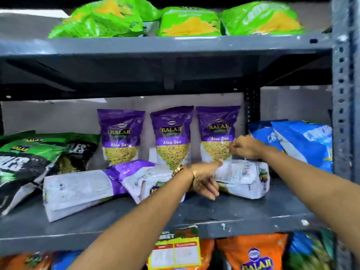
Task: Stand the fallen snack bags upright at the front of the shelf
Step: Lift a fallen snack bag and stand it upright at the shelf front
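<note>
Three purple Aloo Sev bags stand upright at the back of the grey middle shelf (194, 217): left (120, 136), middle (172, 137), right (217, 133). In front of them three more lie flat, backs up: a left fallen bag (78, 191), a middle fallen bag (144, 178) and a right fallen bag (243, 178). My left hand (204, 182) rests with fingers pointing down at the near left end of the right fallen bag. My right hand (245, 147) pinches that bag's top far edge, just before the right upright bag.
Black-and-green bags (29, 162) lean at the shelf's left; blue bags (303, 141) lean at the right beside the perforated steel upright (342, 94). Green bags (191, 22) fill the shelf above, orange bags (253, 252) the one below. Bare shelf strip runs along the front edge.
</note>
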`<state>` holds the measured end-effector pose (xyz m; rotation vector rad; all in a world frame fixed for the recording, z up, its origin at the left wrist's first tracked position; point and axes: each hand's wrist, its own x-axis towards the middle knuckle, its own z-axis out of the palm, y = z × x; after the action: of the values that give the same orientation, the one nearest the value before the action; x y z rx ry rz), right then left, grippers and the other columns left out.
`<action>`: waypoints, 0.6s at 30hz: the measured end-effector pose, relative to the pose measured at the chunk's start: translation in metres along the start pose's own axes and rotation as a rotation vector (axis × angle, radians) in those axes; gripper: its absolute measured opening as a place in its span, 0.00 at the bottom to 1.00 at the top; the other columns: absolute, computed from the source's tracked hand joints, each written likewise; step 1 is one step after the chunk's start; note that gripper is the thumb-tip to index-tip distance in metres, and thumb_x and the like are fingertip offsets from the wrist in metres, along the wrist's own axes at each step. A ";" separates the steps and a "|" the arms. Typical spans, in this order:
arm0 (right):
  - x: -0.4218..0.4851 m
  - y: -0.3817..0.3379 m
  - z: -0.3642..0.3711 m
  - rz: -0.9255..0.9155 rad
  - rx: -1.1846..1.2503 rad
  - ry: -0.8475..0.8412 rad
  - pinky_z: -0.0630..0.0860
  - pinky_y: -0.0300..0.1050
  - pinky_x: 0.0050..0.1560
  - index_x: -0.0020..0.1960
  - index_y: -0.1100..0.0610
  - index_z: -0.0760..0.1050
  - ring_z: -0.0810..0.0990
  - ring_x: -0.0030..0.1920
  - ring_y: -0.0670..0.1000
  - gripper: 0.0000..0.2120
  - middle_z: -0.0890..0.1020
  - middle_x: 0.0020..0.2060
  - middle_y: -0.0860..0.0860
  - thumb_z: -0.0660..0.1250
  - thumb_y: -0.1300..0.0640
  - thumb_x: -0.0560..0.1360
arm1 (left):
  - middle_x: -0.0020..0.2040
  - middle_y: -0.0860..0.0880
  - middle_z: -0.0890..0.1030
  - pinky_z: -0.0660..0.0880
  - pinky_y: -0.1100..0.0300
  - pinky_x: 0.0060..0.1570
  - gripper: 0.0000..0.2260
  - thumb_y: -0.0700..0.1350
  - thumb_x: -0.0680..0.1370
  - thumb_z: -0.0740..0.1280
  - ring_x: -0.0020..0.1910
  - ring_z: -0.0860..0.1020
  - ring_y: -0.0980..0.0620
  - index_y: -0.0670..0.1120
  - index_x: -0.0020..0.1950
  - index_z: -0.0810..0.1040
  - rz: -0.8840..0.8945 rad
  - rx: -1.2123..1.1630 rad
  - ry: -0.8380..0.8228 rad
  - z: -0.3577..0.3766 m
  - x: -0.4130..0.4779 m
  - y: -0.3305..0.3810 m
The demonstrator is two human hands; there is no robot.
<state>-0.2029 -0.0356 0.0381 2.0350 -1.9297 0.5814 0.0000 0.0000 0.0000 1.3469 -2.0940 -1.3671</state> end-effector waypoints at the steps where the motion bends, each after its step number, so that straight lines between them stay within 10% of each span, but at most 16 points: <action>1: 0.001 0.009 0.005 0.020 0.037 -0.031 0.68 0.47 0.42 0.37 0.61 0.76 0.79 0.44 0.56 0.19 0.79 0.39 0.63 0.63 0.47 0.77 | 0.35 0.36 0.81 0.74 0.64 0.16 0.37 0.67 0.77 0.47 0.14 0.76 0.52 0.33 0.50 0.75 -0.029 0.006 -0.015 0.008 -0.001 -0.002; 4: 0.000 0.028 0.019 0.189 0.191 -0.195 0.71 0.45 0.53 0.44 0.56 0.80 0.78 0.55 0.55 0.19 0.79 0.51 0.59 0.64 0.40 0.75 | 0.57 0.31 0.81 0.75 0.66 0.17 0.46 0.70 0.75 0.46 0.25 0.84 0.50 0.29 0.67 0.70 -0.091 -0.010 -0.002 0.021 0.011 -0.012; 8: 0.002 0.032 0.022 0.363 0.556 -0.564 0.54 0.55 0.78 0.76 0.52 0.64 0.63 0.77 0.57 0.47 0.65 0.77 0.53 0.62 0.26 0.65 | 0.22 0.44 0.81 0.76 0.66 0.19 0.41 0.75 0.69 0.53 0.18 0.80 0.52 0.34 0.41 0.77 -0.095 -0.125 0.059 0.027 0.023 -0.015; 13: -0.013 0.028 0.020 0.167 0.741 -0.672 0.75 0.43 0.58 0.67 0.55 0.76 0.81 0.62 0.52 0.31 0.84 0.61 0.52 0.61 0.35 0.74 | 0.33 0.42 0.80 0.76 0.64 0.19 0.35 0.75 0.64 0.63 0.19 0.80 0.51 0.42 0.45 0.76 -0.018 -0.197 0.178 0.040 0.021 -0.012; 18: -0.029 0.044 0.021 0.110 0.863 -0.387 0.80 0.40 0.41 0.49 0.56 0.86 0.88 0.42 0.51 0.32 0.89 0.43 0.54 0.70 0.30 0.62 | 0.44 0.44 0.83 0.78 0.62 0.22 0.32 0.74 0.58 0.69 0.22 0.80 0.52 0.51 0.49 0.78 0.155 -0.239 0.241 0.064 0.018 -0.009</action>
<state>-0.2454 -0.0226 0.0024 2.7039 -2.2602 1.3109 -0.0465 0.0195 -0.0434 1.1616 -1.7758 -1.2741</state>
